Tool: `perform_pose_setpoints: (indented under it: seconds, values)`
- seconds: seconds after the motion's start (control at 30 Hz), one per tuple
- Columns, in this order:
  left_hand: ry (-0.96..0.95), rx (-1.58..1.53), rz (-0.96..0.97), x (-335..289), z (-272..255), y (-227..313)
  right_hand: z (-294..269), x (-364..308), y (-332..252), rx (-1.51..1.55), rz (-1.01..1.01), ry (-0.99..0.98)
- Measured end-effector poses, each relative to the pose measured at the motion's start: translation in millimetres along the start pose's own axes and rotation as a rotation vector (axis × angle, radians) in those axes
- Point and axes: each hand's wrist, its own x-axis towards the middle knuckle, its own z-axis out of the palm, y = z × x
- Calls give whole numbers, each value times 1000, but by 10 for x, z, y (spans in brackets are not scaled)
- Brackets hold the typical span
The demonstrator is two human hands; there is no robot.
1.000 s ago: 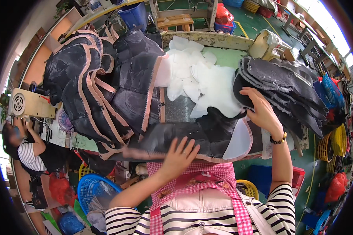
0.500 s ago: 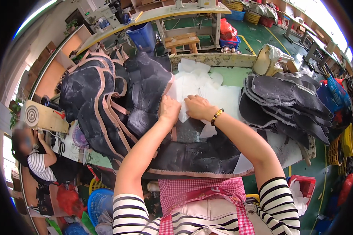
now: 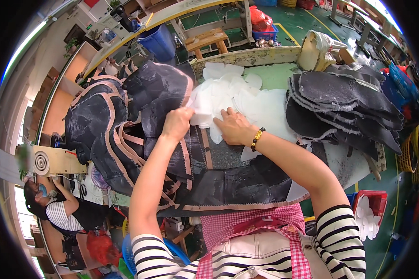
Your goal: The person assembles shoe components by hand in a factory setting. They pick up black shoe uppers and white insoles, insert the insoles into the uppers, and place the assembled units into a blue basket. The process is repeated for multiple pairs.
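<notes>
My left hand (image 3: 178, 123) is closed, fingers pressed together, at the edge of a dark quilted piece with pink zigzag-stitched binding (image 3: 165, 88). A thin white sheet piece (image 3: 201, 120) lies right beside its fingertips; what the fingers pinch is hidden. My right hand (image 3: 237, 128), with a beaded bracelet on the wrist, rests with fingers apart on a loose heap of white translucent cut pieces (image 3: 265, 109). Under both forearms stretches a long dark strip with pink binding (image 3: 228, 186).
A stack of dark, frayed-edge cut pieces (image 3: 340, 100) lies at the right of the table. More bound dark pieces (image 3: 95, 121) pile up at the left. A person (image 3: 63, 204) works by a machine at far left. A red basket (image 3: 375, 204) with white pieces stands at lower right.
My left hand has moved left, away from my right hand, and the bound dark piece's edge has shifted left too. My right hand stays over the white pieces, its fingers more spread.
</notes>
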Motion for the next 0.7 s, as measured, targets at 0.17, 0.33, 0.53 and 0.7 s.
perform_pose_setpoints:
  seconds: [0.17,0.33,0.53,0.7]
  values:
    - [265,-75,-238,338,-101,9,22,30,-49,-29,3,-29]
    - [468,-49,-231,446,-615,283,-80,99,-77,0,21,-159]
    - [460,-1076,-571,80,-1512,604,-301,156,261,818,131,-39]
    - [411,-1392,-697,-841,-1260,913,-1181,-503,-143,1994,60,-61]
